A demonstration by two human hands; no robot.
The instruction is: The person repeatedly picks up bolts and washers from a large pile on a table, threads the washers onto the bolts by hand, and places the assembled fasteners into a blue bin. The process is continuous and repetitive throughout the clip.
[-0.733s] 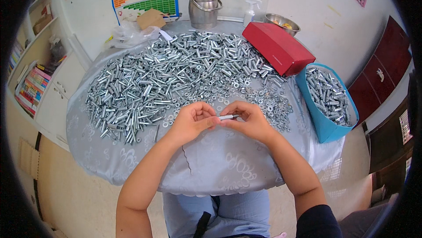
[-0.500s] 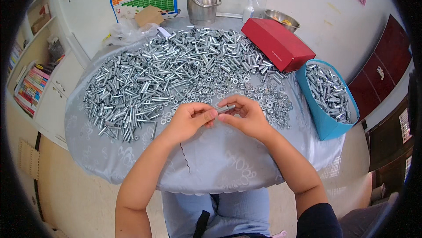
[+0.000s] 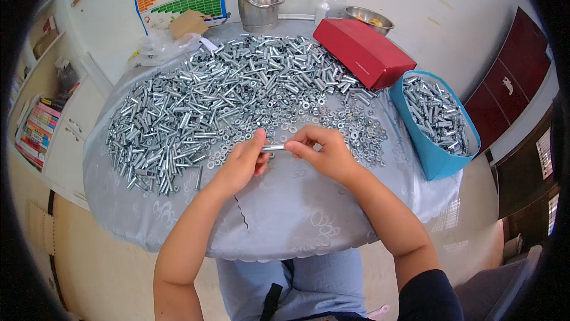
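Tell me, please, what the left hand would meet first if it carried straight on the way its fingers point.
Likely the right hand: the left hand points along the small metal sleeve that both hold, and the right fingers pinch its far end.

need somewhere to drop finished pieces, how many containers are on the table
4: a blue bin of bolts at the right edge, a red box behind it, a metal bowl and a lidded steel pot at the back. Others may be hidden.

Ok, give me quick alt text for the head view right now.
Both hands, left hand and right hand, pinch one small metal bolt between them above a round table in grey cloth. Behind lies a heap of loose bolts and washers, with a red box and a blue bag of bolts at right.
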